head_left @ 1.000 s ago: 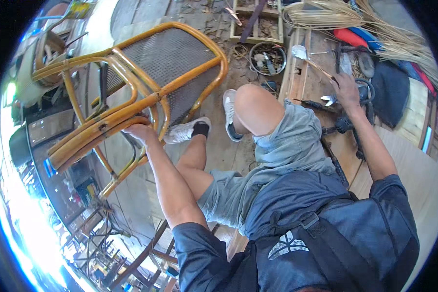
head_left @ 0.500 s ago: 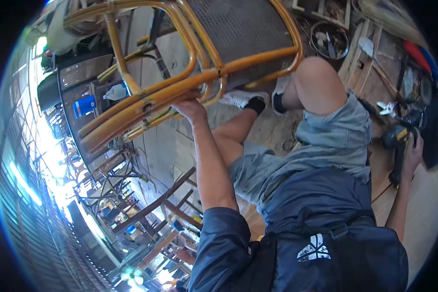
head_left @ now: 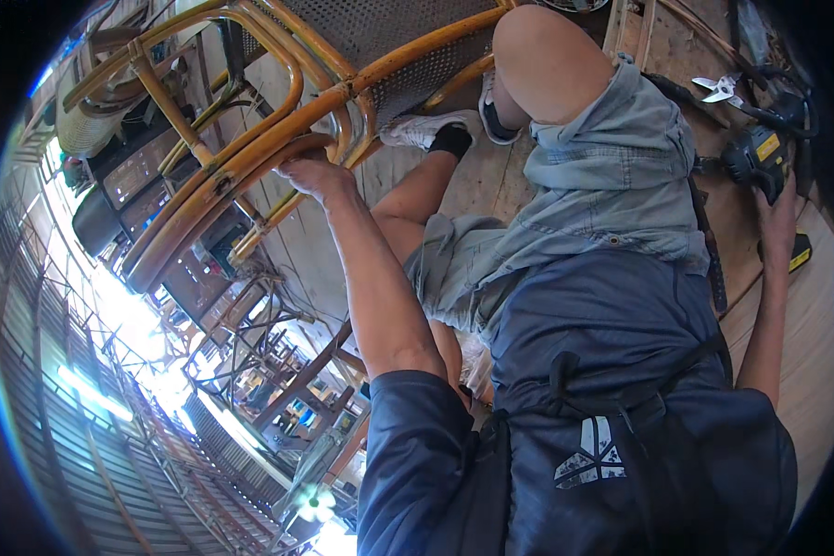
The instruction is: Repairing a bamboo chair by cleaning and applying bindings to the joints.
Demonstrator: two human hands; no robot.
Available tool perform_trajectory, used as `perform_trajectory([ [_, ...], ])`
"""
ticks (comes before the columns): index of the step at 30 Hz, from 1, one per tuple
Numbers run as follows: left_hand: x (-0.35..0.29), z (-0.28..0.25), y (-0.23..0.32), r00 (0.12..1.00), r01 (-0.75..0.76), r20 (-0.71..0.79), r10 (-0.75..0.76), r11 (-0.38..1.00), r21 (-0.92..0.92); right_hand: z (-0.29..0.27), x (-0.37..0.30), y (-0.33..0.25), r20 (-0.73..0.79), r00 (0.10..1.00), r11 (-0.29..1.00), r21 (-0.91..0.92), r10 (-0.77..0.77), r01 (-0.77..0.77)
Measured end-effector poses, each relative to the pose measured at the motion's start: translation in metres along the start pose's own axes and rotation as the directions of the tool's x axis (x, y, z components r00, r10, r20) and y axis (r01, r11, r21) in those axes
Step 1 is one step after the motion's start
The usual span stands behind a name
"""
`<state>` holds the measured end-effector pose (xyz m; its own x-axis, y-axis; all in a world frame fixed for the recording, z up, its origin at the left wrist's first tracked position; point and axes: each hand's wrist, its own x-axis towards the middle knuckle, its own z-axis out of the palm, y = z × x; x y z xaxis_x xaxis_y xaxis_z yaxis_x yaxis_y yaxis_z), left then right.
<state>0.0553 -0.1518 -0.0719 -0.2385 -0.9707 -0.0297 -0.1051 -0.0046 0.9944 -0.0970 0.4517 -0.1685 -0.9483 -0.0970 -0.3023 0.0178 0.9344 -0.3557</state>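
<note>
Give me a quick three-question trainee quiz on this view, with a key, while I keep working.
1. True or false: the left hand hangs free, touching nothing.

2. Pick one. The right hand is at:
A) a white shoe
B) a black-and-yellow power tool
C) a woven panel

3. Short answer: which hand is nearer the silver-bladed cutters?

Key:
1. False; it grips the frame of the cane chair.
2. B.
3. The right hand.
</note>
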Motion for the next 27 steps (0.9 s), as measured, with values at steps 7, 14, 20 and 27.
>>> perform_trajectory([
  [7, -0.008, -0.01, 0.008, 0.993, 0.095, -0.084, -0.087, 0.991, 0.093, -0.003, 0.012, -0.005, 0.084, 0.984, 0.988, -0.019, 0.157, -0.156],
  [14, -0.021, -0.021, 0.048, 0.983, -0.119, -0.137, 0.122, 0.992, 0.031, -0.008, 0.005, -0.019, -0.008, 0.998, 0.997, 0.056, 0.062, -0.062],
  [20, -0.029, -0.023, 0.148, 0.795, -0.538, -0.176, 0.58, 0.809, 0.236, -0.002, 0.002, -0.023, -0.029, 0.999, 0.999, 0.025, 0.046, -0.046],
  [27, -0.013, -0.018, 0.208, 0.752, -0.615, 0.041, 0.658, 0.677, 0.403, 0.003, 0.005, -0.016, -0.074, 0.995, 0.994, -0.083, 0.064, -0.07],
])
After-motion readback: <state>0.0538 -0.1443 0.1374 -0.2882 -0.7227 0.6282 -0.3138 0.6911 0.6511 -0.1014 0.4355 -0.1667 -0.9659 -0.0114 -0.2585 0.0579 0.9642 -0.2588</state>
